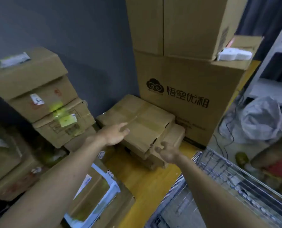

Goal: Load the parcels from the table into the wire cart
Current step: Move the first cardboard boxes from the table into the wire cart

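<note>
Both your arms reach forward over the yellow tabletop [142,176]. Your left hand [116,134] lies with fingers straight and slightly spread on the near left side of the flat taped parcel [142,119], which tops a small stack of cardboard parcels toward the far side of the tabletop. Your right hand [167,151] is at that stack's near right corner, fingers curled toward the lower parcel [173,137]; motion blur keeps you from telling whether it grips the cardboard or only touches it. Just behind the stack stands a large printed carton [186,96] with another tall carton [178,25] on top. More labelled parcels [43,99] are piled along the left edge. The wire cart [219,176] stands beside the tabletop's right edge, near your right forearm.
</note>
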